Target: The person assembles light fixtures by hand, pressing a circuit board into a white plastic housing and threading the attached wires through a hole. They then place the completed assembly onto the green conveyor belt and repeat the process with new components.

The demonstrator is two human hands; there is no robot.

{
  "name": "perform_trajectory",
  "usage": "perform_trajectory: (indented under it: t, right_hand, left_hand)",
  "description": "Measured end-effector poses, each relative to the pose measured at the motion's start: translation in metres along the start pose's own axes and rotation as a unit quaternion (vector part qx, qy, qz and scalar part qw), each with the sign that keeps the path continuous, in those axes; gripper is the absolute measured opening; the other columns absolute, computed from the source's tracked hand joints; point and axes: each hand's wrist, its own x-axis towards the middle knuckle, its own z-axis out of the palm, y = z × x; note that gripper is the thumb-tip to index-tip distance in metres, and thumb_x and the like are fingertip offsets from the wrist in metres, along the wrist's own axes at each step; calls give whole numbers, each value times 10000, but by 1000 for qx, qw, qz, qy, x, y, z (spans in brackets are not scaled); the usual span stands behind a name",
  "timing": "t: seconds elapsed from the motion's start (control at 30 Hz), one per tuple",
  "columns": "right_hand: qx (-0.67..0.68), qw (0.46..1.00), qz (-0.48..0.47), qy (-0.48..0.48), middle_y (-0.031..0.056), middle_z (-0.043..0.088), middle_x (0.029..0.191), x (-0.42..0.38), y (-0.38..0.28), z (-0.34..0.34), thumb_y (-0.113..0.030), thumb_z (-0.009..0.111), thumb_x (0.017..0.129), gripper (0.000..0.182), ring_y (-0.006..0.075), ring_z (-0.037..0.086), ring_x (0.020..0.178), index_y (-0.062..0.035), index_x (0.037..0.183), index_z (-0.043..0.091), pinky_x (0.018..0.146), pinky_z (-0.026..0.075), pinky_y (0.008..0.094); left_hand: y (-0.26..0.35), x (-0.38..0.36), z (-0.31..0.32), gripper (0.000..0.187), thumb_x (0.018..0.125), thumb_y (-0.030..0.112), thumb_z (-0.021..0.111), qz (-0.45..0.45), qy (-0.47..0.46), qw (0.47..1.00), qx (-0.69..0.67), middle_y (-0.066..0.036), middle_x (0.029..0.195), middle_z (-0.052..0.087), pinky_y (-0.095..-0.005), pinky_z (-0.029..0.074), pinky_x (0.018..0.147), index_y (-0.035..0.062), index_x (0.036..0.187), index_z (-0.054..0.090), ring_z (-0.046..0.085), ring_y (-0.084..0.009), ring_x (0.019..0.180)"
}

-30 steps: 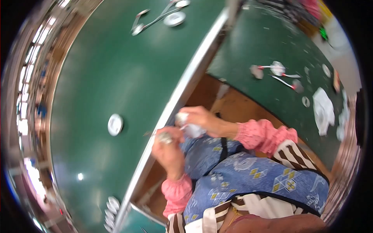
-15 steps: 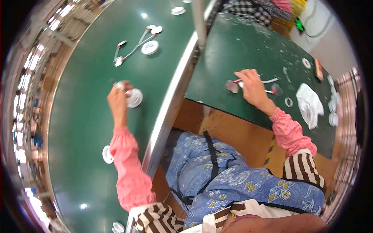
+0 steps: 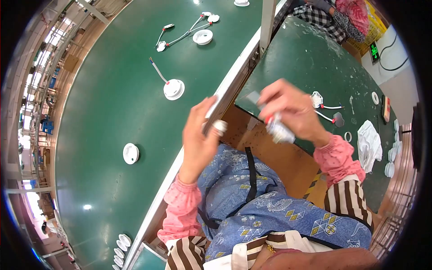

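Note:
My left hand [image 3: 200, 137] is over the metal rail between the two green surfaces, fingers stretched and apart, with a white wrap at the thumb tip. To its upper left, a white round lamp housing [image 3: 173, 89] sits on the green belt with a grey cable sticking out. My right hand [image 3: 292, 110] is raised above the near edge of the side table. It pinches a small wired lamp module [image 3: 280, 130], whitish with a red connector; motion blurs its details. Beside that hand, more wired modules [image 3: 317, 99] with white leads lie on the side table.
The green belt [image 3: 99, 135] carries a white round housing [image 3: 131, 153], a white ring cup [image 3: 203, 37] and linked wired modules [image 3: 161, 46]. A metal rail [image 3: 234, 67] separates it from the side table, where a white cloth [image 3: 369, 146] and small rings [image 3: 375, 98] lie.
My left hand has left the white round housing on the belt and moved right to the rail. My right hand has lifted a wired module off the side table. The view has shifted.

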Motion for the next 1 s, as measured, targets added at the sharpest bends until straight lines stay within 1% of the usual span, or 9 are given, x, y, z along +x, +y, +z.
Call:
perform_trajectory:
  t: [0.03,0.13,0.17,0.3,0.43,0.57,0.73,0.87,1.0]
  right_hand:
    - [75,996,5,-44,123,628,1115,4,-3,15,89,644,834,221,203,601,957,-50,949,771,819,485,317]
    - [210,970,-6,-126,124,612,1131,8,-2,43,-8,731,870,108,201,594,975,-56,943,794,840,472,300]
    - [244,963,-29,-108,128,608,1140,7,5,53,10,727,862,116,191,588,988,-49,936,793,856,466,295]
    - [262,952,125,-96,133,618,1153,3,-1,52,-83,710,904,118,193,607,1017,-25,991,765,888,483,316]
    - [473,822,317,6,134,686,1147,-8,10,65,-242,591,1030,408,166,684,993,77,1283,590,806,582,298]
    - [396,869,292,-57,125,696,1069,-16,5,71,-211,615,1017,329,123,675,863,65,1194,621,611,544,249]
    - [310,894,318,-58,46,684,870,-13,3,93,-116,675,972,164,41,546,621,29,1045,653,541,443,195]
    - [307,894,310,-101,27,669,860,-17,5,108,-136,672,977,161,28,519,629,13,1036,660,526,395,188]
    - [313,885,315,-143,11,664,868,-14,1,112,-25,616,952,105,13,512,652,15,1039,659,533,385,182]
  left_hand:
    - [8,-1,5,691,820,27,666,70,-16,995,74,-180,1419,557,-446,387,1104,103,1486,495,463,-359,1403]
    - [27,-16,3,800,803,24,682,65,-106,991,45,-161,1419,566,-448,329,1105,96,1547,399,477,-349,1378]
    - [32,-22,6,624,829,-2,664,63,-65,996,22,-146,1237,659,-411,411,1000,69,1435,530,600,-325,1190]
    - [26,-45,4,184,952,-3,606,36,-18,998,40,-87,802,654,-294,493,659,7,1108,702,645,-208,729]
    - [14,-69,3,161,910,-3,646,-35,87,995,42,-151,839,664,-392,501,634,26,1065,680,658,-346,727]
    - [13,-91,-4,169,924,39,632,-100,70,985,119,-132,878,686,-399,506,687,40,1086,679,673,-342,785]
    - [19,-101,-20,224,969,95,598,-20,19,972,232,-147,983,709,-382,503,796,35,1177,657,686,-331,941]
    - [0,-112,-35,291,1034,209,551,-44,-96,994,-2,-130,1048,722,-343,498,825,22,1241,632,683,-287,1039]
    - [5,-113,-41,365,1074,340,525,-273,-206,869,-357,-20,775,639,-251,434,591,14,1124,681,567,-93,673]
